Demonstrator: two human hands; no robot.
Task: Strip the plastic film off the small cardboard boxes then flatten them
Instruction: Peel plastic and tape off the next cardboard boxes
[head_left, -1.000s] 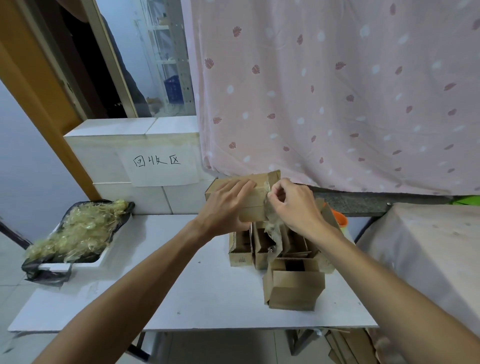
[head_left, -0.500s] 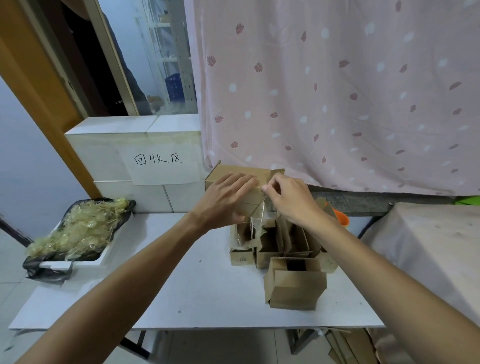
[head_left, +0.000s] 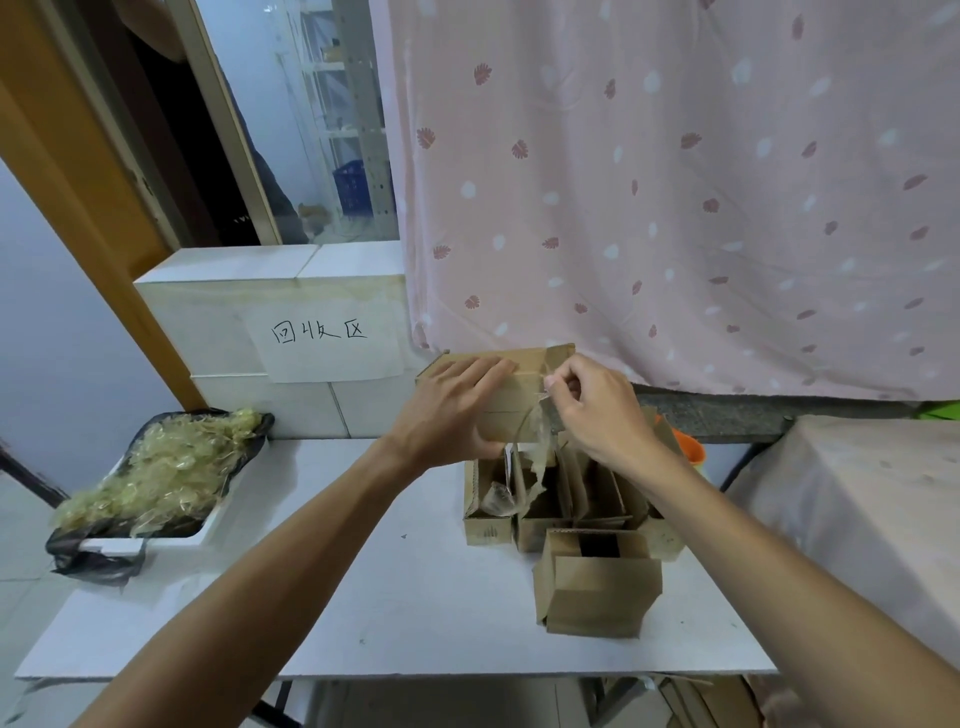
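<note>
My left hand (head_left: 452, 410) grips a small cardboard box (head_left: 522, 387) held in the air above the table, fingers over its top and thumb under it. My right hand (head_left: 597, 410) pinches a strip of clear plastic film (head_left: 537, 457) at the box's right end; the film hangs down in a crumpled tail. Below stand several open small boxes (head_left: 550, 499) in a cluster, and one more box (head_left: 597, 587) stands nearer to me.
A white table (head_left: 322, 597) carries everything. At its left end a white tray lined with a black bag (head_left: 156, 483) holds a heap of stripped film. A tiled ledge with a paper sign (head_left: 322, 332) and a pink curtain (head_left: 675, 208) stand behind. A cloth-covered table (head_left: 857, 509) is to the right.
The box has been lifted a little and the right hand has drawn the film away from its right end, so a longer tail hangs down.
</note>
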